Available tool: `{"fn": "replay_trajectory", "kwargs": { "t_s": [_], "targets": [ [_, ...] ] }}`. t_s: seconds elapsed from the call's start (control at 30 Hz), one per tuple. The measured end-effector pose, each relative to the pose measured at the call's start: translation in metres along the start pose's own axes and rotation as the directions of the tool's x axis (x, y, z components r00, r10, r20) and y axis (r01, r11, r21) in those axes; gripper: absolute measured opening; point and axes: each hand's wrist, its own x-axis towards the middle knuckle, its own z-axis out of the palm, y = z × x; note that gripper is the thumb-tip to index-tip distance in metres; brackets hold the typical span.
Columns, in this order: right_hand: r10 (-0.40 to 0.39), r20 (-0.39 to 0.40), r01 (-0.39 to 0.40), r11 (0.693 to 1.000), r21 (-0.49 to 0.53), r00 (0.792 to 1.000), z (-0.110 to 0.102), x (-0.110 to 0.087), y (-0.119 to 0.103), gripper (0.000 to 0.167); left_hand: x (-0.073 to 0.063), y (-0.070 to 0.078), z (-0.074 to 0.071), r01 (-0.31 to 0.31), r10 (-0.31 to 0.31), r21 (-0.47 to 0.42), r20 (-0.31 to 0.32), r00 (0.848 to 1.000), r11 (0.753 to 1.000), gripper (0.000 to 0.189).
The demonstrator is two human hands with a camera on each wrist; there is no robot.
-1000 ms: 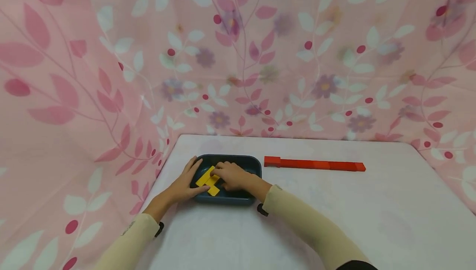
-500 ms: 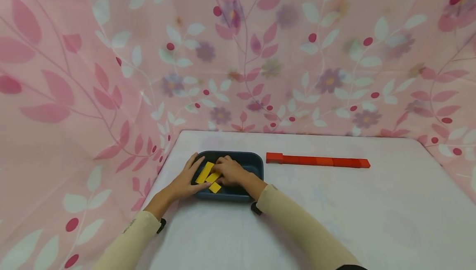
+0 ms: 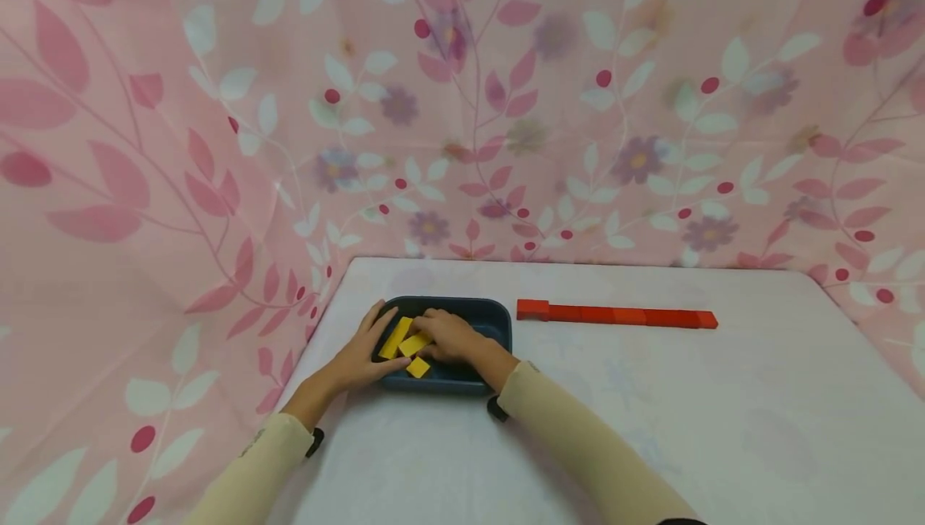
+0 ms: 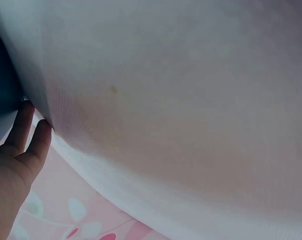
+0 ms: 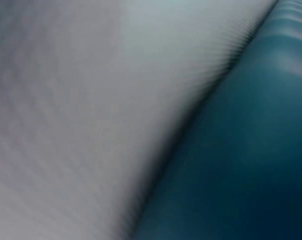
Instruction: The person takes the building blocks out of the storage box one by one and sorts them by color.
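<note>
A dark blue rectangular tray (image 3: 444,387) stands on the table, with several yellow blocks in its left part. My left hand (image 3: 359,355) rests at the tray's left side with fairly straight fingers, the thumb reaching over the rim inside. In the left wrist view, two fingers of the left hand (image 4: 23,150) extend beside the tray's dark wall. My right hand (image 3: 451,336) is inside the tray and pinches a yellow block (image 3: 415,343) with curled fingers. Beside it lie a longer yellow block (image 3: 395,339) and a small yellow block (image 3: 417,367). The right fingertips are partly hidden.
A row of red blocks (image 3: 614,315) lies end to end, right of the tray, with a raised-looking piece at its left end. A white cloth (image 3: 650,413) covers the table. Pink floral curtains (image 3: 462,148) enclose the back and left.
The yellow block at my right fingers has shifted and turned slightly, apart from the longer one. My left hand stays at the tray's side. The head view has shifted slightly.
</note>
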Motion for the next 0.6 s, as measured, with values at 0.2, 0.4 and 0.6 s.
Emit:
{"fn": "replay_trajectory", "kwargs": {
  "t_s": [0.2, 0.4, 0.6],
  "targets": [
    [-0.006, -0.041, 0.008, 0.999, 0.051, 0.999, 0.0000, -0.0003, 0.0018, 0.037, -0.0004, 0.0000, -0.0001, 0.000, 0.000, -0.011, 0.001, 1.000, 1.000, 0.100],
    [0.003, -0.118, 0.011, 0.993, 0.113, 0.993, -0.0016, -0.0016, 0.0020, 0.038, -0.0001, -0.0008, 0.0004, 0.004, -0.004, 0.000, 0.000, 1.000, 1.000, 0.101],
    [0.030, -0.170, -0.002, 0.987, 0.163, 0.985, -0.0002, -0.0035, 0.0020, 0.034, -0.0003, -0.0011, 0.0019, 0.014, -0.014, -0.010, 0.001, 1.000, 1.000, 0.103]
  ]
}}
